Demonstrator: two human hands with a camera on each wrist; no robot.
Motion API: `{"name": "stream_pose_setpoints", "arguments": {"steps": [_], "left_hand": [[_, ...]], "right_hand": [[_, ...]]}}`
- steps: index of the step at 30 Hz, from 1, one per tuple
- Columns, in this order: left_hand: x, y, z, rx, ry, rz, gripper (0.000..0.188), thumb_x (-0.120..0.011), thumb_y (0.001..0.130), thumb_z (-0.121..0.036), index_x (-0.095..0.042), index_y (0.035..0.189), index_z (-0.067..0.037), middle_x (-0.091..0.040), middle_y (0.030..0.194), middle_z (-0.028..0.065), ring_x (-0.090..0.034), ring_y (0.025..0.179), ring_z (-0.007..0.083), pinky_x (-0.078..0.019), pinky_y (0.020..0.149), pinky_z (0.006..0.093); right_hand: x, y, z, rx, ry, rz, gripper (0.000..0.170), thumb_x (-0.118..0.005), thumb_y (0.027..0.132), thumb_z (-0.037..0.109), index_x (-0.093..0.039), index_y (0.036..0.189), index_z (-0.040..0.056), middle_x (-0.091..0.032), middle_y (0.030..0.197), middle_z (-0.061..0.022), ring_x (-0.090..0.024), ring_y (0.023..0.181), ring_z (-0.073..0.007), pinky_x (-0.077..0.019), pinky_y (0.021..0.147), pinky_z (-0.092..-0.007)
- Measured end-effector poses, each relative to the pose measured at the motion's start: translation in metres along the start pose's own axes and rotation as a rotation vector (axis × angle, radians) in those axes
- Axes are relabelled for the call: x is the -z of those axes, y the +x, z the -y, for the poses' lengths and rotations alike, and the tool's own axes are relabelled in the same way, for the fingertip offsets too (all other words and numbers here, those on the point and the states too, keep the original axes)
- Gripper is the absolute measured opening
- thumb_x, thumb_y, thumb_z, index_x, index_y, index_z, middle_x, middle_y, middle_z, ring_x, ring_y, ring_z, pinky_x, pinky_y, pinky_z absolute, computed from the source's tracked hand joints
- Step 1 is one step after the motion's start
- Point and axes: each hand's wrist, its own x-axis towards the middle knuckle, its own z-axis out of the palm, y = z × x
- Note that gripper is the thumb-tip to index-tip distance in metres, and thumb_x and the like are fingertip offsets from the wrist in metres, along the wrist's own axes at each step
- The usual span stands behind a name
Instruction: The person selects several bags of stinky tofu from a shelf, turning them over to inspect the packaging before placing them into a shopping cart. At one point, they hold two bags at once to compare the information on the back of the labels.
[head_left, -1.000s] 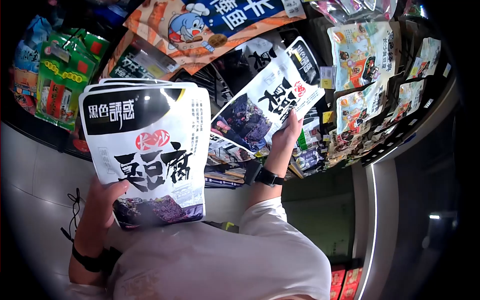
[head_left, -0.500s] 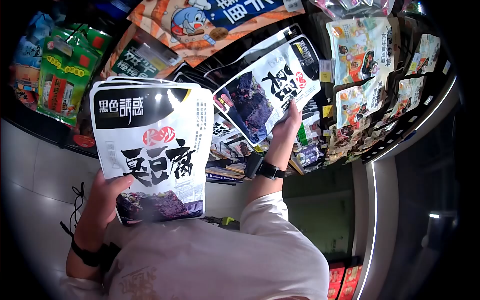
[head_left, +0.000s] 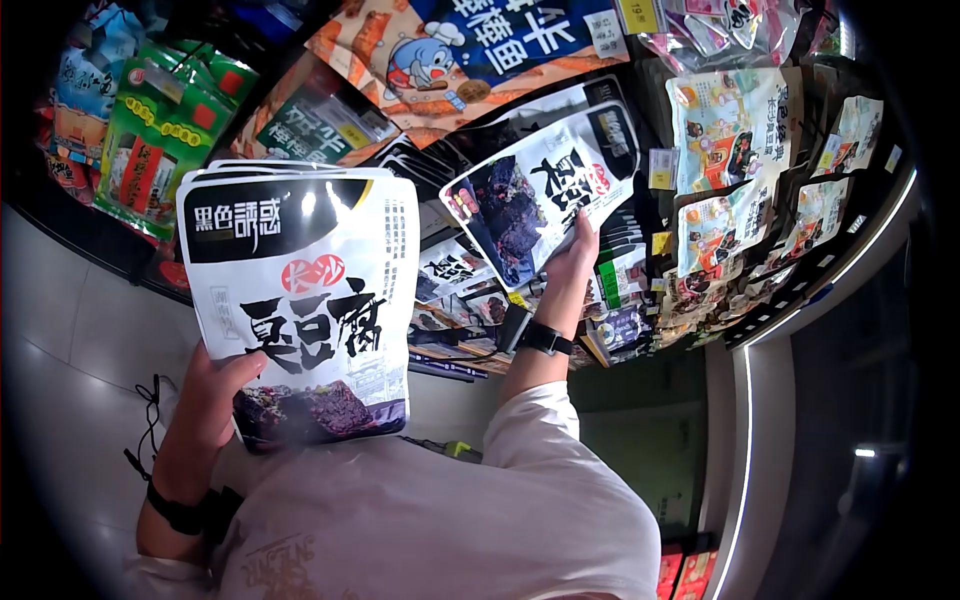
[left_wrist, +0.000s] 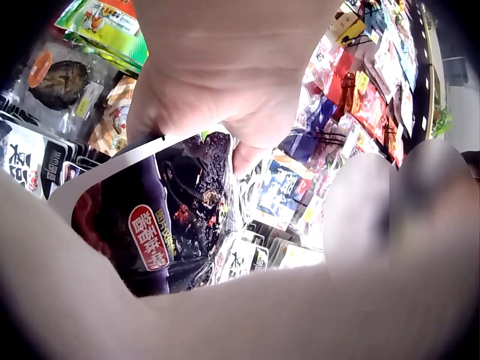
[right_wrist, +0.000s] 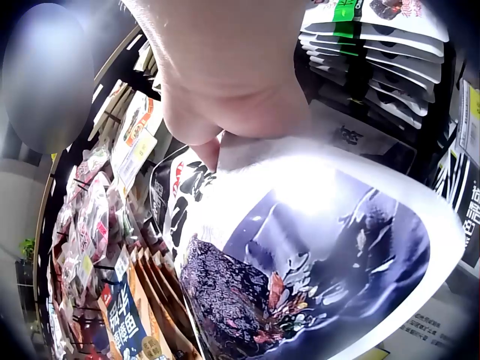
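In the head view my left hand (head_left: 215, 395) grips a stack of white and black snack bags (head_left: 300, 310) by its lower left edge, thumb across the front. My right hand (head_left: 572, 258) pinches a similar white bag (head_left: 540, 200) by its lower right edge, tilted in front of dark bags on the rack. The left wrist view shows the left hand (left_wrist: 217, 82) over the dark printed corner of a bag (left_wrist: 165, 217). In the right wrist view the right hand (right_wrist: 232, 82) holds the bag (right_wrist: 315, 255); most of its fingers are hidden behind it.
An orange and blue fish snack bag (head_left: 470, 60) hangs above. Green packets (head_left: 160, 130) hang at the left, pale bags (head_left: 730, 130) on the right of the rack. A black cord (head_left: 150, 410) lies on the floor at the lower left.
The right hand's bag has tilted and shifted slightly right, with a dark bag showing behind it. The left hand's stack has moved slightly right since the earliest frame. The shelf goods sit lower in view.
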Motion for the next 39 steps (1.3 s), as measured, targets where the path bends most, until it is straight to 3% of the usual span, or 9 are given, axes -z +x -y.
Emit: {"name": "stream_pose_setpoints", "arguments": {"steps": [7, 14, 18, 20, 22, 30, 36, 39], "left_hand": [[0.001, -0.002, -0.003, 0.007, -0.024, 0.01, 0.045, -0.05, 0.075, 0.001, -0.044, 0.119, 0.001, -0.056, 0.108, 0.0097, -0.056, 0.099, 0.0194, -0.0441, 0.086, 0.0323], [0.0, -0.001, -0.007, 0.015, -0.019, 0.013, 0.044, -0.049, 0.075, 0.001, -0.044, 0.119, 0.002, -0.056, 0.108, 0.012, -0.056, 0.099, 0.0211, -0.0448, 0.086, 0.0331], [-0.005, -0.004, -0.013, 0.037, -0.04, 0.005, 0.044, -0.048, 0.076, 0.001, -0.043, 0.119, 0.003, -0.056, 0.108, 0.0133, -0.056, 0.099, 0.023, -0.0451, 0.086, 0.0339], [0.001, 0.002, -0.006, -0.021, 0.032, 0.04, 0.046, -0.047, 0.075, 0.002, -0.042, 0.12, 0.003, -0.056, 0.11, 0.0139, -0.056, 0.1, 0.0236, -0.0438, 0.088, 0.0344], [-0.001, 0.003, -0.007, -0.042, 0.057, 0.063, 0.048, -0.047, 0.074, 0.001, -0.041, 0.122, 0.003, -0.055, 0.111, 0.0136, -0.055, 0.102, 0.0237, -0.0429, 0.089, 0.0347], [-0.008, 0.004, -0.006, -0.076, 0.04, 0.174, 0.055, -0.045, 0.076, 0.001, -0.032, 0.129, 0.002, -0.052, 0.118, 0.0159, -0.053, 0.106, 0.0277, -0.0433, 0.091, 0.0398], [-0.014, -0.001, -0.01, -0.041, 0.028, 0.251, 0.053, -0.045, 0.078, 0.001, -0.031, 0.13, 0.001, -0.049, 0.121, 0.016, -0.051, 0.11, 0.028, -0.0421, 0.092, 0.0406], [-0.011, -0.002, -0.006, -0.051, 0.064, 0.182, 0.051, -0.046, 0.078, 0.0, -0.035, 0.127, 0.0, -0.052, 0.118, 0.014, -0.053, 0.107, 0.0263, -0.0425, 0.092, 0.04]], "right_hand": [[-0.004, -0.019, 0.01, 0.183, -0.037, -0.029, 0.038, -0.046, 0.086, 0.004, -0.038, 0.122, -0.0031, -0.054, 0.112, -0.0152, -0.056, 0.099, -0.0238, -0.0468, 0.086, -0.0361], [0.005, -0.008, 0.021, 0.239, -0.002, -0.074, 0.037, -0.047, 0.085, 0.005, -0.04, 0.121, -0.0028, -0.056, 0.111, -0.0155, -0.058, 0.098, -0.025, -0.0487, 0.084, -0.038], [-0.001, 0.004, 0.022, 0.183, 0.043, -0.007, 0.035, -0.047, 0.087, 0.004, -0.041, 0.12, -0.0026, -0.056, 0.11, -0.0146, -0.058, 0.096, -0.0237, -0.0486, 0.083, -0.0369], [0.001, 0.012, 0.022, 0.171, 0.007, -0.126, 0.03, -0.05, 0.086, 0.004, -0.045, 0.115, -0.0035, -0.058, 0.106, -0.014, -0.059, 0.092, -0.0224, -0.049, 0.081, -0.0351], [0.0, 0.014, 0.028, 0.143, 0.039, -0.061, 0.03, -0.051, 0.085, 0.003, -0.046, 0.114, -0.004, -0.058, 0.105, -0.0143, -0.06, 0.09, -0.0218, -0.0493, 0.079, -0.0347], [-0.003, 0.01, 0.023, -0.004, 0.137, -0.17, 0.026, -0.053, 0.082, 0.002, -0.05, 0.107, -0.0038, -0.062, 0.098, -0.014, -0.062, 0.085, -0.0215, -0.0508, 0.074, -0.0335], [-0.001, 0.013, 0.026, -0.006, 0.094, -0.155, 0.026, -0.052, 0.082, 0.001, -0.05, 0.107, -0.0065, -0.062, 0.096, -0.0155, -0.063, 0.08, -0.0219, -0.052, 0.071, -0.0329], [0.003, 0.023, 0.028, 0.017, 0.028, -0.178, 0.027, -0.053, 0.082, 0.002, -0.052, 0.107, -0.0063, -0.063, 0.096, -0.0146, -0.061, 0.082, -0.0201, -0.048, 0.073, -0.0315]]}}
